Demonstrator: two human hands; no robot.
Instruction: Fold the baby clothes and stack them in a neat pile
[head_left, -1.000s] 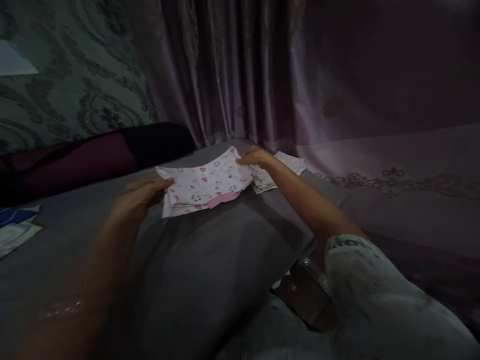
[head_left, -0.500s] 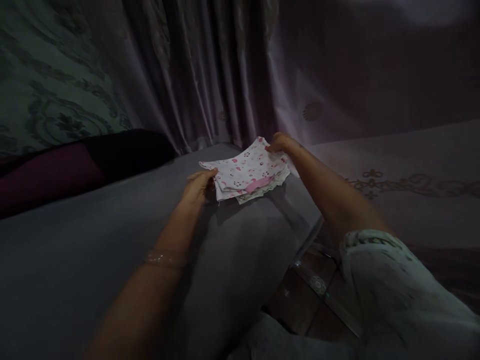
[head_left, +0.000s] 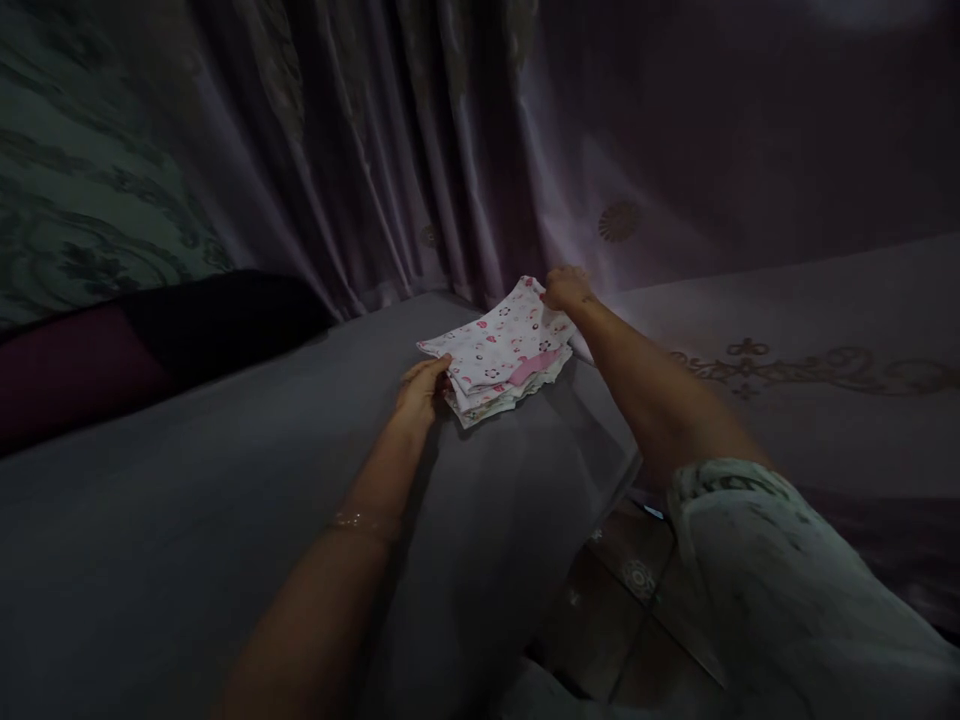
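A white folded cloth (head_left: 499, 345) with a pink and red print and a pink band lies at the far corner of the grey bed. Beneath it shows another folded cloth (head_left: 487, 408), pale with a greenish pattern. My left hand (head_left: 425, 385) pinches the left edge of the printed cloth, thumb on top and fingers underneath. At its far right corner my right hand (head_left: 568, 289) is closed on the same cloth, its fingertips partly hidden.
Purple curtains (head_left: 480, 200) hang right behind the bed. A dark and maroon cushion-like shape (head_left: 150, 350) lies along the left wall. The grey bed surface (head_left: 187, 520) ends at a right edge above the tiled floor (head_left: 637, 600).
My left hand and the left end of the printed cloth have shifted right. The lower cloth sits further left beneath it. My right hand stays at the far corner.
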